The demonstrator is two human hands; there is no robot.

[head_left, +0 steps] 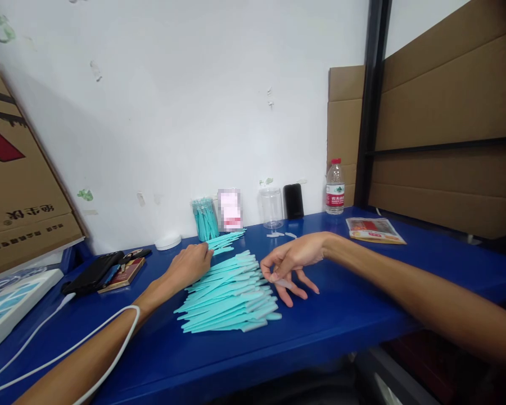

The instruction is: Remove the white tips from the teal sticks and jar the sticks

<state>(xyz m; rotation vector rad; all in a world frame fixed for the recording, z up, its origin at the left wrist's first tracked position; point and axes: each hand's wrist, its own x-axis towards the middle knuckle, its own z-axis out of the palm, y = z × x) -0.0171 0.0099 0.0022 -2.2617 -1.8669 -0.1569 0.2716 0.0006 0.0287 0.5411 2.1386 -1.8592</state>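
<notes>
A thick heap of slim turquoise sticks with pale translucent caps (231,295) lies on the blue table, capped ends toward the right. My left hand (189,262) rests at the heap's far left edge with its fingers curled in. What those fingers hold, if anything, is hidden. Beyond it, a smaller group of turquoise sticks (227,241) points to the right. To the right of the heap, my right hand (293,264) pinches a small translucent cap (283,283) between thumb and fingers, its other fingers spread. Several loose translucent pieces (275,234) lie farther back.
Against the wall stand a jar full of turquoise sticks (205,221), a clear jar (272,209), a black phone (294,201) and a water bottle (335,191). A white lid (167,242) and black pouch (93,271) lie left. A white cable (135,315) crosses my left forearm.
</notes>
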